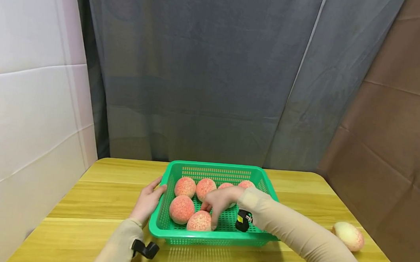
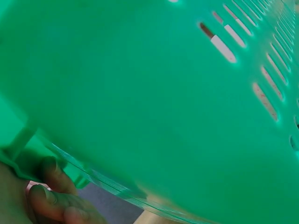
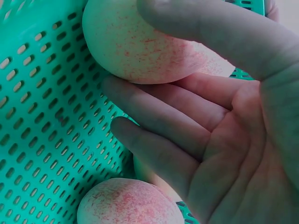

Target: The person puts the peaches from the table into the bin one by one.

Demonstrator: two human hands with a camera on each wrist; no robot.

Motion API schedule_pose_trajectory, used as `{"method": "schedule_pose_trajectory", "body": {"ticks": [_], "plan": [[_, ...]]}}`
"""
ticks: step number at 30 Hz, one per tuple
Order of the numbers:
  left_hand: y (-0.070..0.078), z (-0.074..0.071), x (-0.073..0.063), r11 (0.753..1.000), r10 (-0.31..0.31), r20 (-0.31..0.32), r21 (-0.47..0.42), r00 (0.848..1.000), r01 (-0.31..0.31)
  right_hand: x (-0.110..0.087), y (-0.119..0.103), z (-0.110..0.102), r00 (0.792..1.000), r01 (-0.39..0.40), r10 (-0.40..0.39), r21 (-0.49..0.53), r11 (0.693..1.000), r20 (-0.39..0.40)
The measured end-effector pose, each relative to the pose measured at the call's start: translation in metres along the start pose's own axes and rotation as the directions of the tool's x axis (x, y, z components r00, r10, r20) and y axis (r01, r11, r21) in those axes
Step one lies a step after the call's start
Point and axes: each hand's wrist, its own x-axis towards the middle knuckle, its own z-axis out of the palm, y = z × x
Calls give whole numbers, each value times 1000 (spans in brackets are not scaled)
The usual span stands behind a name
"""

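Observation:
A green plastic basket [image 1: 218, 236] with slotted walls holds several pink-speckled peaches. My left hand [image 1: 147, 203] grips its left rim; in the left wrist view, the fingers [image 2: 60, 205] bend around the rim. Inside the basket, my right hand [image 1: 223, 201] reaches down to the front peach [image 1: 199, 221]. The right wrist view has the thumb on one side of this peach [image 3: 135, 51] and the fingers [image 3: 163, 116] on the other. Another peach [image 1: 182, 209] lies just left of it. Two peaches at the back right are partly hidden by my right hand.
One paler peach [image 1: 348, 236] lies on the wooden table [image 1: 77, 219] near its right edge, beyond my right forearm. A grey curtain [image 1: 205, 75] hangs behind the table, with a white sheet [image 1: 34, 82] at left and a brown one [image 1: 391, 136] at right.

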Motion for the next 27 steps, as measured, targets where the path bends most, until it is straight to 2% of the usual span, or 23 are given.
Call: {"method": "schedule_pose_trajectory", "body": {"ticks": [10,21,27], "plan": [[3,1,-1,1000,-9,5,-26,1000,9,2,0,1,1000,20,-20,13,1000,-17],[1,1,-1,999,-18,11,-34,1000,18,1,6,0,999,36,-35,-48,998,15],[2,1,-1,1000,-10,1,-22,1000,10,-3,9,-2,1000,10,-10,9,1000,7]]}}
